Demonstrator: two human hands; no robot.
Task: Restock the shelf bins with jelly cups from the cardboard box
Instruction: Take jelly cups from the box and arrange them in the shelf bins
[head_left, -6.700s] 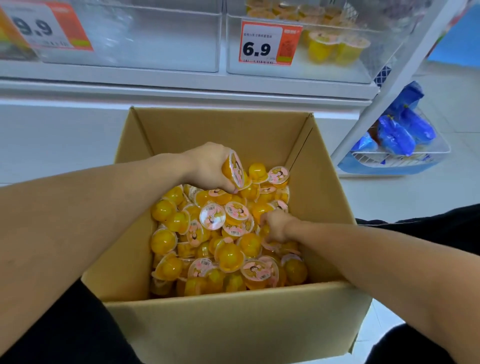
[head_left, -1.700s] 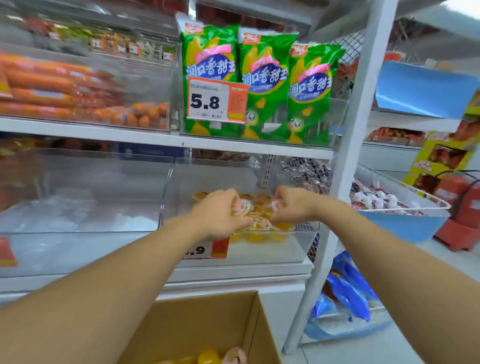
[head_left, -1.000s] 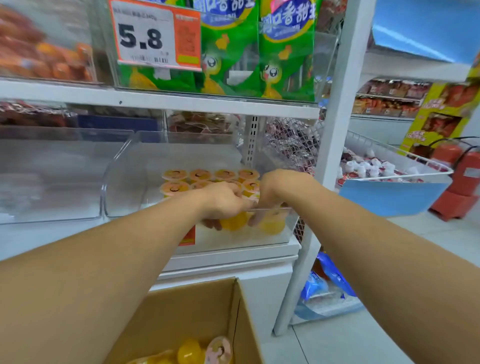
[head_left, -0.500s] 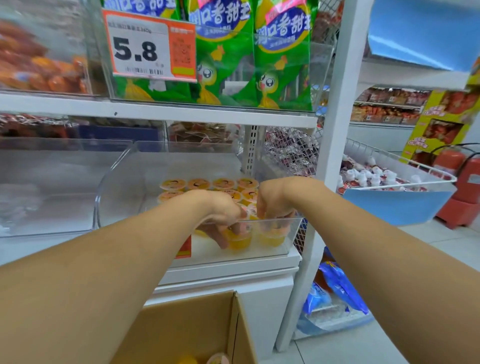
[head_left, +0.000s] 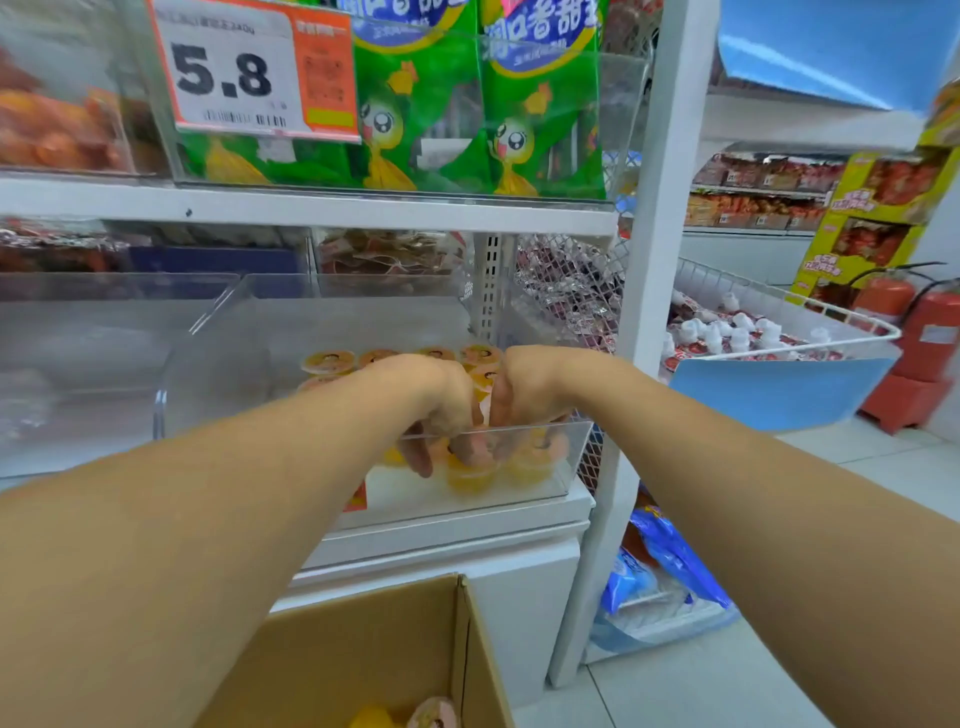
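Both hands are now reaching down inside the clear shelf bin (head_left: 566, 457), having come up from the cardboard box (head_left: 363, 654). The left hand (head_left: 441, 410) and right hand (head_left: 524, 395) are pressing together, fingers lowering behind the bin's front wall onto the front jelly cups (head_left: 470, 478).

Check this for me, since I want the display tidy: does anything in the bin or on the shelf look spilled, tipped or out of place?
Nothing stands out. The yellow jelly cups in the clear plastic bin sit upright in rows, lids up. Both hands, left and right, are setting more cups at the front, which hides those few.
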